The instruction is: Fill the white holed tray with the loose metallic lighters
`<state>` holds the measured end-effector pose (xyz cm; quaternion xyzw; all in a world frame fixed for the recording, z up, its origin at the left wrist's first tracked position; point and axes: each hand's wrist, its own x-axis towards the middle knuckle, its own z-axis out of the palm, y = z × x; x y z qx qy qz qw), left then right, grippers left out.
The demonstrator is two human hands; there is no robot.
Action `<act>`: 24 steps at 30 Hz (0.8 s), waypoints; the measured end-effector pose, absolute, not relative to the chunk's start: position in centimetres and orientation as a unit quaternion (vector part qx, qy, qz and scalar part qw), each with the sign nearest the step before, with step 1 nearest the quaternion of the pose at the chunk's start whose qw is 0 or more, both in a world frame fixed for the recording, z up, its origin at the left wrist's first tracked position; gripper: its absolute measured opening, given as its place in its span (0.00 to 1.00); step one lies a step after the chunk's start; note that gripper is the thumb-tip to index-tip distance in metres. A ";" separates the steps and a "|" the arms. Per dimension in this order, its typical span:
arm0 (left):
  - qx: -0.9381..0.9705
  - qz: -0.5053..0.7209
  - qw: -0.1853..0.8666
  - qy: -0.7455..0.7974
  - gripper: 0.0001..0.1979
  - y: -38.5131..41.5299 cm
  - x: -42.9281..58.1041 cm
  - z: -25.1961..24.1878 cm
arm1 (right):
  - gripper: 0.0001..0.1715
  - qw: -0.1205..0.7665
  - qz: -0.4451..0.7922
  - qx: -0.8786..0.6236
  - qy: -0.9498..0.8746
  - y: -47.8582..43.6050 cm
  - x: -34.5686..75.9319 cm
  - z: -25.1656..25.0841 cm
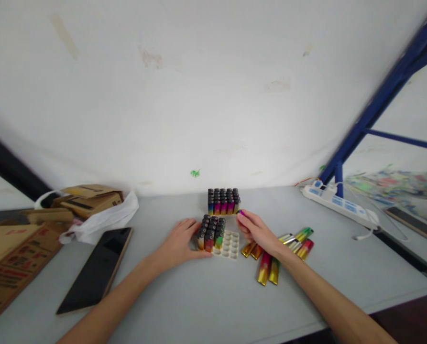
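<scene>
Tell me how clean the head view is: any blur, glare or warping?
Head view: strong wide-angle warping, the table edge and wall bow. Light is soft and even, shadows faint, no glare. The right edge is smeared past the blue frame; the hands and lighters are only mildly soft.

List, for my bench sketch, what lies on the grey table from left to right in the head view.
Printed brown cardboard box → black tablet → left hand → white tray half-filled with rainbow lighters → right hand → loose gold-and-red lighters → white power strip.
</scene>
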<state>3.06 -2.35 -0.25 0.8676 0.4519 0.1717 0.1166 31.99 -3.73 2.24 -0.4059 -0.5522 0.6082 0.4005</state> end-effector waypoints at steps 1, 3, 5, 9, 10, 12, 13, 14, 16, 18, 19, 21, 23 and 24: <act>0.867 0.170 0.116 0.453 0.39 -2.4 3.1 -0.2 | 0.38 0.403 0.607 -0.407 -0.551 -3.8 31.9 2.3; 0.868 0.170 0.115 0.452 0.39 -2.4 3.1 -0.1 | 0.38 0.409 0.600 -0.407 -0.554 -3.9 31.7 2.3; 0.868 0.176 0.115 0.450 0.38 -2.4 3.1 -0.1 | 0.39 0.415 0.585 -0.409 -0.564 -4.1 31.6 2.3; 0.868 0.175 0.117 0.450 0.38 -2.4 3.1 -0.1 | 0.38 0.416 0.561 -0.420 -0.579 -4.2 31.6 2.2; 0.868 0.173 0.117 0.451 0.39 -2.4 3.1 -0.2 | 0.38 0.415 0.559 -0.421 -0.581 -4.2 31.6 2.1; 0.869 0.174 0.117 0.449 0.39 -2.3 3.0 -0.3 | 0.38 0.412 0.556 -0.420 -0.587 -4.1 31.6 2.0; 0.870 0.177 0.117 0.446 0.39 -2.3 3.0 -0.4 | 0.38 0.413 0.555 -0.419 -0.588 -4.1 31.7 1.9; 0.870 0.181 0.116 0.444 0.39 -2.2 2.9 -0.4 | 0.37 0.414 0.559 -0.418 -0.585 -4.1 31.7 1.9; 0.870 0.186 0.116 0.441 0.39 -2.2 2.9 -0.5 | 0.37 0.414 0.575 -0.411 -0.573 -4.0 31.7 1.9; 0.871 0.187 0.116 0.440 0.40 -2.2 2.9 -0.6 | 0.39 0.419 0.586 -0.399 -0.567 -3.9 31.7 2.0; 0.871 0.186 0.116 0.440 0.40 -2.2 2.9 -0.6 | 0.39 0.422 0.589 -0.391 -0.567 -3.8 31.8 2.0; 0.871 0.183 0.114 0.441 0.39 -2.2 2.9 -0.5 | 0.40 0.423 0.601 -0.379 -0.562 -3.8 31.8 2.1; 0.872 0.180 0.110 0.443 0.40 -2.2 2.9 -0.5 | 0.39 0.413 0.634 -0.368 -0.541 -3.8 31.8 2.0; 0.872 0.178 0.108 0.444 0.40 -2.2 2.9 -0.4 | 0.38 0.406 0.652 -0.363 -0.527 -3.8 31.9 2.0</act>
